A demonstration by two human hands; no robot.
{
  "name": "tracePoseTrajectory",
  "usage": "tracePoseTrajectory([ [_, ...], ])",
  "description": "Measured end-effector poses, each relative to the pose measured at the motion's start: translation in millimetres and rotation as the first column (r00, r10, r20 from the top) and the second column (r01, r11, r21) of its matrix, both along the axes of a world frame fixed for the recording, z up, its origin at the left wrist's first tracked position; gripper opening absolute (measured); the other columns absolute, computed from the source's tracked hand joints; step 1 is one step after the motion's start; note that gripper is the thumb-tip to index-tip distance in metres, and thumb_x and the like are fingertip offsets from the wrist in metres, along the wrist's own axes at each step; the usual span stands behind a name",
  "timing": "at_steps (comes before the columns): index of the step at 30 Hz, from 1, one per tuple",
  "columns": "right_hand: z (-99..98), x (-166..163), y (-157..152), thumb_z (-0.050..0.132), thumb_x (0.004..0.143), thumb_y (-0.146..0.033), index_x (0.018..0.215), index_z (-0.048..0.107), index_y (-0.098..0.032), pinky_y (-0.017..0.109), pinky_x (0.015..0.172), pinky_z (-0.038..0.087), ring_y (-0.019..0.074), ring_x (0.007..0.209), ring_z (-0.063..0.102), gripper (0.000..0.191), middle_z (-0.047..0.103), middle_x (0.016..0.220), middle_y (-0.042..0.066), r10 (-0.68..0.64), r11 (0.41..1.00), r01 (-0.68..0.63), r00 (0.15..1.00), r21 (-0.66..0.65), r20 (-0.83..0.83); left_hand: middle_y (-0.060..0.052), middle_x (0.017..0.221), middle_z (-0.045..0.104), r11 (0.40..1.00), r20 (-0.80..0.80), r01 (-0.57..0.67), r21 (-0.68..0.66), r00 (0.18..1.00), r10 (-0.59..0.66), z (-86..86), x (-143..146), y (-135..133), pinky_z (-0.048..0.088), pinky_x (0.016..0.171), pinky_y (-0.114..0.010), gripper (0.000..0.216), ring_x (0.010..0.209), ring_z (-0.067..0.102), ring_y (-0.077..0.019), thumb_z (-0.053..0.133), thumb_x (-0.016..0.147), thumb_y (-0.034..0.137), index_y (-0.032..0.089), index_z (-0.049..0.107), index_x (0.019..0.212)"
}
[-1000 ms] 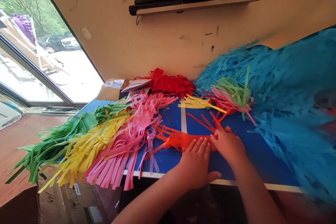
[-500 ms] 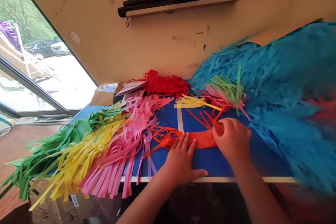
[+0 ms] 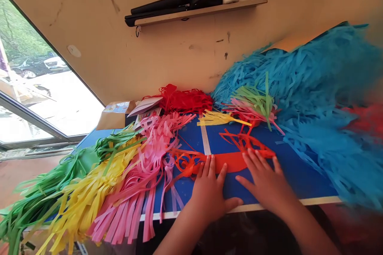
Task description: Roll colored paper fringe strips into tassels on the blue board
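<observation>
A strip of red-orange tissue paper (image 3: pixel 229 162) lies across the blue tabletop, with loose fringe at both ends. My left hand (image 3: pixel 209 187) rests on its left part, fingers spread and thumb pointing right. My right hand (image 3: pixel 266 179) lies flat on the right part, fingers apart. Under and beside my left fingertips the fringe (image 3: pixel 187 163) bunches into a tangle. More thin red strands (image 3: pixel 239 139) spread just behind my right fingers. A small yellow tassel (image 3: pixel 220 118) sits beyond the strip, beside a green and pink tassel (image 3: pixel 257 101).
Pink fringe (image 3: pixel 149 163), yellow fringe (image 3: pixel 89 191) and green fringe (image 3: pixel 77 159) drape over the left front edge. Red fringe (image 3: pixel 187 99) and a brown envelope (image 3: pixel 115 115) lie at the back. A large blue fringed mass (image 3: pixel 299 75) fills the right. Above hangs a wall shelf (image 3: pixel 203 11).
My right hand has opened from a closed grip on the strip's right end and now lies flat on it. My left hand stays on the strip. The view has shifted slightly.
</observation>
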State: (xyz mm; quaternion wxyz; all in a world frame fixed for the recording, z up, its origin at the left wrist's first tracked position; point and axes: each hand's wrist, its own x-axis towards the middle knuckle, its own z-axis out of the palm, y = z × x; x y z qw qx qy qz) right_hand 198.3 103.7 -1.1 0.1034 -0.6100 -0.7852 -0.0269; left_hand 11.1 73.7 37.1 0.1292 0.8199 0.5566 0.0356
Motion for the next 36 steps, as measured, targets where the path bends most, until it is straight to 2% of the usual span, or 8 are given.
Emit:
tracePoseTrajectory([
  [4,-1.1,22.9,-2.7,0.029,0.079,-0.066,0.131,0.044,-0.015,0.064,0.1,0.014,0.0343,0.126,0.034,0.075,0.042,0.135,0.016,-0.144,0.988,0.143,0.989,0.052,0.031,-0.021,0.147,0.009,1.0,-0.018,0.0,0.004,1.0,0.0,-2.9,1.3,-3.0,0.016,0.108,-0.052,0.097,0.136,0.007,-0.0342,0.033,0.074,0.075,0.005,0.021,0.141],
  [9,35.1,23.2,-12.4,0.031,0.084,-0.056,0.126,0.046,-0.011,0.061,0.098,0.021,0.0363,0.12,0.04,0.064,0.048,0.129,0.02,-0.187,0.924,0.186,0.982,0.334,-0.03,-0.021,0.147,0.006,0.999,0.006,-0.028,-0.023,1.0,0.028,-1.9,2.5,-4.5,0.016,0.107,-0.054,0.098,0.135,0.007,-0.0362,0.034,0.073,0.076,0.007,0.02,0.141],
  [12,46.7,0.7,-19.9,0.034,0.086,-0.05,0.127,0.044,-0.008,0.05,0.099,0.029,0.0304,0.122,0.041,0.06,0.047,0.13,0.02,0.117,0.918,-0.092,0.992,0.387,-0.041,-0.02,0.148,0.006,1.0,0.024,-0.015,-0.026,1.0,0.016,-1.7,0.9,-3.9,0.016,0.106,-0.054,0.092,0.135,0.006,-0.0359,0.042,0.073,0.071,0.014,0.021,0.142],
  [16,30.9,-28.0,-27.5,0.043,0.083,-0.049,0.121,0.054,-0.014,0.039,0.09,0.043,0.0243,0.112,0.052,0.053,0.056,0.122,0.013,0.412,0.902,-0.407,0.911,0.142,-0.009,-0.018,0.148,0.008,0.999,0.014,0.038,-0.01,0.999,-0.038,-3.0,-2.0,-2.5,0.018,0.105,-0.054,0.082,0.135,0.008,-0.0371,0.054,0.073,0.059,0.022,0.027,0.14],
  [22,25.1,2.7,-23.1,0.04,0.084,-0.045,0.106,0.064,-0.013,0.046,0.091,0.04,0.0273,0.104,0.056,0.045,0.062,0.113,0.013,0.042,0.998,-0.043,0.999,0.049,0.022,-0.018,0.148,0.011,1.0,0.022,0.007,0.011,1.0,-0.007,-0.5,-1.7,-3.2,0.017,0.105,-0.056,0.084,0.135,0.008,-0.0369,0.048,0.072,0.069,0.024,0.027,0.14],
  [27,48.0,16.9,-22.0,0.037,0.087,-0.044,0.098,0.065,-0.012,0.042,0.081,0.041,0.0279,0.093,0.059,0.045,0.067,0.099,0.014,-0.132,0.947,0.128,0.991,0.293,-0.007,-0.016,0.148,0.012,1.0,0.032,0.013,0.013,0.999,-0.013,-0.3,0.4,-3.3,0.017,0.105,-0.056,0.086,0.135,0.008,-0.0369,0.044,0.072,0.073,0.024,0.026,0.14],
  [32,27.4,-14.7,-14.9,0.033,0.086,-0.014,0.106,0.063,-0.017,0.036,0.088,0.039,0.0199,0.106,0.055,0.037,0.06,0.118,0.008,0.306,0.885,-0.293,0.952,0.363,0.022,-0.018,0.147,0.015,0.999,0.028,-0.05,0.007,0.998,0.05,-0.7,-3.3,-13.1,0.02,0.105,-0.054,0.083,0.135,0.009,-0.0365,0.041,0.075,0.071,0.02,0.029,0.139],
  [36,1.0,-26.1,-9.6,0.031,0.078,-0.002,0.103,0.064,-0.018,0.036,0.091,0.038,0.0167,0.102,0.058,0.045,0.064,0.112,0.006,0.435,0.846,-0.418,0.9,0.33,0.026,-0.018,0.145,0.025,0.997,0.001,-0.056,0.058,0.998,0.056,1.6,-10.8,-24.0,0.021,0.106,-0.054,0.081,0.134,0.018,-0.035,0.044,0.076,0.068,0.017,0.035,0.137],
])
